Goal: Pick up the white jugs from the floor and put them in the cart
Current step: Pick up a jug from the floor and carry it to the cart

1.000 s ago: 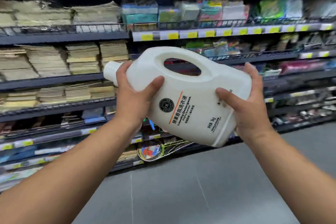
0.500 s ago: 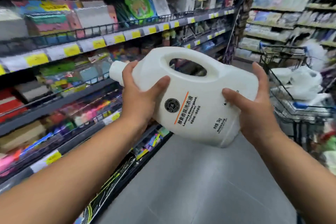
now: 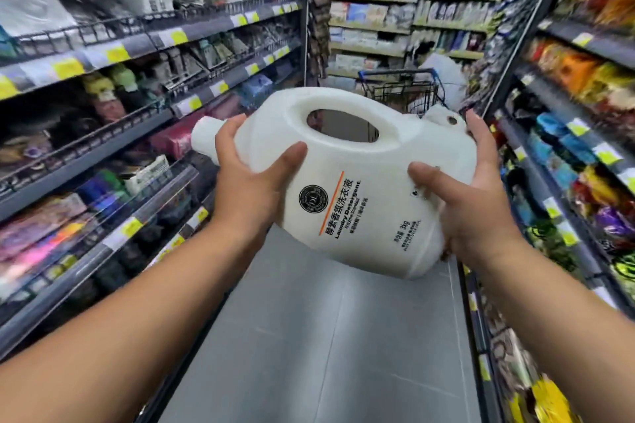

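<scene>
Store aisle seen from the head camera. Stocked shelving on the left (image 3: pixel 137 45) and shelving on the right (image 3: pixel 584 86) flank a grey floor (image 3: pixel 326 336) that runs forward to the wire cart (image 3: pixel 402 91), which stands at the far end of the floor, well apart from the person. One white jug (image 3: pixel 343 189), labelled as laundry detergent, is off the floor and held in the air between the viewer and the cart, lying on its side with its handle opening uppermost and its cap (image 3: pixel 202 139) pointing towards the left shelving. The left hand (image 3: pixel 247 182) grips the neck end, fingers (image 3: pixel 226 134) curled over the shoulder of the jug and the thumb pressed on its front face. The right hand (image 3: pixel 474 203) grips the base end, thumb laid across the face and the remaining fingers wrapped behind, mostly hidden. Judged stage: the pick-up of this jug is done; the carry to the cart and the placing inside remain. White shapes show at the cart, but whether they are jugs cannot be told, and no jug is visible on the floor here.
</scene>
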A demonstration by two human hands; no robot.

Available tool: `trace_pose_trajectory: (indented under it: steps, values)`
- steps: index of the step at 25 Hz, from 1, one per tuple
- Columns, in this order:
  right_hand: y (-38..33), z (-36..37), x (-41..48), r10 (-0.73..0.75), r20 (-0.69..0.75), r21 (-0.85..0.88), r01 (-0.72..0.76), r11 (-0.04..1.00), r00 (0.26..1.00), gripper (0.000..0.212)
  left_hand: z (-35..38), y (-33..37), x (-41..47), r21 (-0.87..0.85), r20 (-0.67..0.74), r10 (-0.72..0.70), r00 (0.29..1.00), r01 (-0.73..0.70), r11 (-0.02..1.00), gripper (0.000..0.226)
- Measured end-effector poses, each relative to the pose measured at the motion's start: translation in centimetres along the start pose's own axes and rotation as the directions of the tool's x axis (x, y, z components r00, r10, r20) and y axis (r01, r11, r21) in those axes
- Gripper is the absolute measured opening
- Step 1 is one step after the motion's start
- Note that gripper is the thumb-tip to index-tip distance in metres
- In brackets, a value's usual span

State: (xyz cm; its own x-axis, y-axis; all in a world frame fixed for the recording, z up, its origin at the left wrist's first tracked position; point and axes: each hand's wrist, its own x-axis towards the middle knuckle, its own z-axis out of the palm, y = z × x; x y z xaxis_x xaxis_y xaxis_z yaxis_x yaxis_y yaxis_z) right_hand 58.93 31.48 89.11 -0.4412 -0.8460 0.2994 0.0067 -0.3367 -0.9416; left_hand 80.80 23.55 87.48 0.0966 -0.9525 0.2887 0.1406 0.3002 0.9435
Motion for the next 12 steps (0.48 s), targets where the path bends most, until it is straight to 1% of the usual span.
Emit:
trace_pose_trajectory:
  steps: [3, 6, 10, 12]
  values:
    - [1.7, -2.1, 6.1, 0.022, -0.013, -0.008, -0.022, 1.0, 1.0, 0.093, 4.8, -2.6, 4.7, 0.01, 0.017, -0.025, 1.0, 0.025, 1.0, 0.084]
    - [4.4, -3.4, 12.4, 0.046, -0.065, -0.005, -0.046, 0.999, 0.997, 0.093, 9.4, -6.1, 10.4, 0.022, 0.05, -0.063, 0.997, 0.062, 0.998, 0.086]
    - [9.1, -5.0, 21.5, 0.044, -0.159, -0.04, -0.051, 0.998, 0.986, 0.083, 15.8, -11.6, 18.9, 0.007, 0.137, -0.1, 0.986, 0.1, 0.995, 0.081]
    - [11.4, -5.8, 25.8, 0.048, -0.214, -0.054, -0.061, 0.997, 0.976, 0.082, 19.0, -14.3, 23.1, 0.016, 0.194, -0.108, 0.975, 0.107, 0.994, 0.079]
